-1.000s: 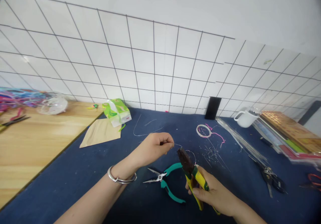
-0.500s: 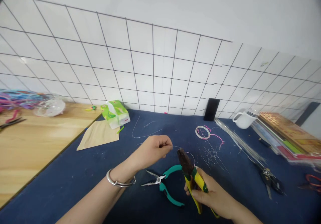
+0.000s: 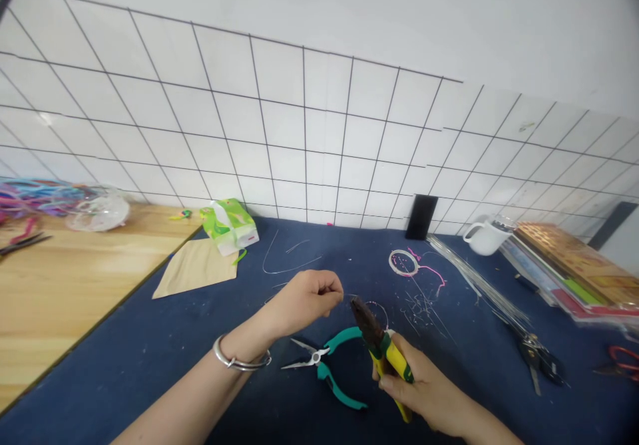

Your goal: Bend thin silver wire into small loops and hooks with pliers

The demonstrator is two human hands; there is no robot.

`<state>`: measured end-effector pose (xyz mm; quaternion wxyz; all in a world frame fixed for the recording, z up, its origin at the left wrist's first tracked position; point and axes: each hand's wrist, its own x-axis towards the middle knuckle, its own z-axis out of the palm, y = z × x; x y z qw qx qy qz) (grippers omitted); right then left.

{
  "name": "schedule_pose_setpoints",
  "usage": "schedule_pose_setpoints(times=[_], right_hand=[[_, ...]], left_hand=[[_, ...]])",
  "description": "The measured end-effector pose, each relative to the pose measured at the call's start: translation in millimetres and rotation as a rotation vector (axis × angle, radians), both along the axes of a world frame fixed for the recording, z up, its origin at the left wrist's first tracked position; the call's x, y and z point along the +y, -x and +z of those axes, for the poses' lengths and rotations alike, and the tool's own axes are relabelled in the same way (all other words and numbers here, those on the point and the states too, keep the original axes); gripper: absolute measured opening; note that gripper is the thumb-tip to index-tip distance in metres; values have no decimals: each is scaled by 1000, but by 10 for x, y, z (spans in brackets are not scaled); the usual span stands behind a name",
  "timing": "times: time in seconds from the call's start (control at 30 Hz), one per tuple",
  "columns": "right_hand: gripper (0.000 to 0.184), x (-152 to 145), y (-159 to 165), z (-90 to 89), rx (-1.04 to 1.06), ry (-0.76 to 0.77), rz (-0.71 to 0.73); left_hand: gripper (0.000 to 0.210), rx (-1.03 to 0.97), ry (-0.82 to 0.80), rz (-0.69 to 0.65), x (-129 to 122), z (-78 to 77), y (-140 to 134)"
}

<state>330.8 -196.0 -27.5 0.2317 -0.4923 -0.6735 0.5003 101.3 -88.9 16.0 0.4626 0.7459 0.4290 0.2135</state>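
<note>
My left hand [image 3: 312, 298], with a silver bangle on its wrist, is closed in a pinch on a thin wire [image 3: 349, 295]. The wire runs from the fingertips towards the jaws of the pliers. Yellow-and-green-handled combination pliers [image 3: 372, 328] with dark, rusty-looking jaws are gripped in my right hand [image 3: 417, 378]. The jaws point up and left, close to the left fingertips; whether they touch the wire is hard to make out. Under and between the hands, teal-handled long-nose pliers [image 3: 319, 358] lie spread on the dark blue mat.
Wire offcuts [image 3: 422, 308] and a white ring with pink thread [image 3: 403, 263] lie at right. Farther right are a bundle of wires [image 3: 479, 282], cutters [image 3: 539, 358], a white mug [image 3: 486, 235] and stacked books [image 3: 564, 265]. A tissue pack [image 3: 229, 225] is at back left.
The pliers in my right hand have shifted slightly left, and their handles have come closer together. My left hand has barely moved.
</note>
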Motion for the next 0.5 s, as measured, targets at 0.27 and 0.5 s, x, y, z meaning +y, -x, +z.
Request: schedule_pose_setpoints(times=[0.27, 0.5], right_hand=[[32, -20, 21, 88, -161, -105, -25], [42, 5, 6, 129, -209, -176, -70]], left_hand=[[17, -7, 12, -75, 6, 22, -5], [16, -8, -34, -122, 12, 40, 5]])
